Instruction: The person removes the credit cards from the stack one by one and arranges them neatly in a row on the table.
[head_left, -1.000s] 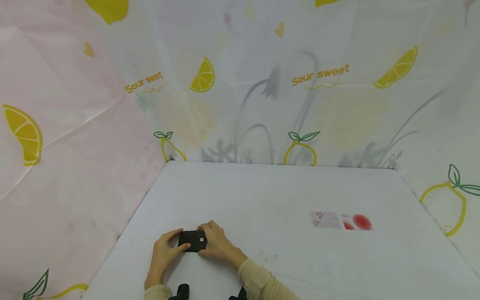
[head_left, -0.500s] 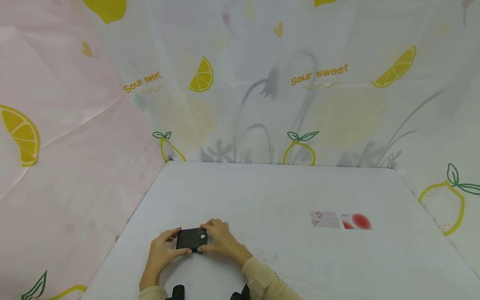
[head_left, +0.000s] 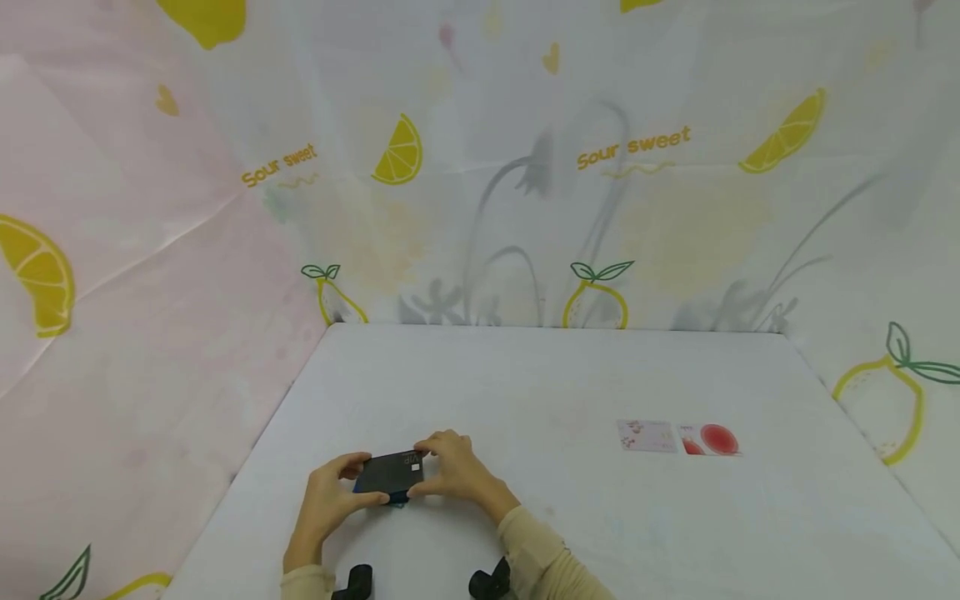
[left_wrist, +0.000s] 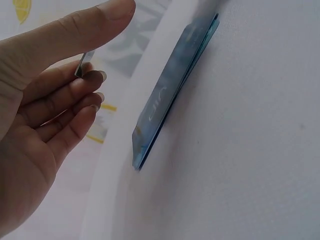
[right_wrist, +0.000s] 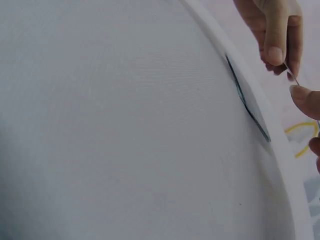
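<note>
A black card marked VIP is held up between both hands in the head view. My left hand pinches its left end, thumb below and fingers above. At the right end, my right hand grips it the same way. Under it, on the table, lie a few blue cards, the top one also lettered VIP, loosely stacked and apart from the held card. In the right wrist view the held card shows only as a thin edge; the blue cards' edges are on the table.
Two more cards lie flat on the white table at the right: a pale pink floral one and a white one with a red disc. Lemon-printed cloth stands round the back and sides.
Both hands have raised the black card and shifted it slightly right. Blue card edges now show beneath it. The two cards at the right have stayed in place.
</note>
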